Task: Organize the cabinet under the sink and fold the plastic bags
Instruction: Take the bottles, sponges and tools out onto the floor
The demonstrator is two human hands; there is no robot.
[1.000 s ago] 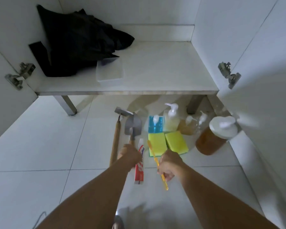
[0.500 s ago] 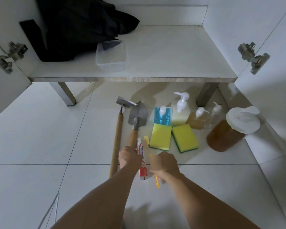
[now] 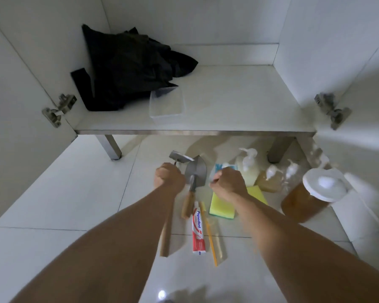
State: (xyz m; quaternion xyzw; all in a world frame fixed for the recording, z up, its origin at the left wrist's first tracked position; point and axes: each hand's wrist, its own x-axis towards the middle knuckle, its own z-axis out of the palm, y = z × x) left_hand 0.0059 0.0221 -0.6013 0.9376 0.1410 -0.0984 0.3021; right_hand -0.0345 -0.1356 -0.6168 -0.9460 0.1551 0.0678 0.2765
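You are lifting both fists, the left hand and right hand, curled and seemingly empty, off the toothbrush and toothpaste, toward the crumpled black plastic bags on the cabinet shelf.

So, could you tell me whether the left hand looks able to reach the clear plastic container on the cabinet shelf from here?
Probably yes: the left hand hangs below the shelf edge, and the clear container sits near the front with nothing before it; the black bags lie behind.

Blue bottle mostly behind right hand; jar lid blurred; sponge partly covered.
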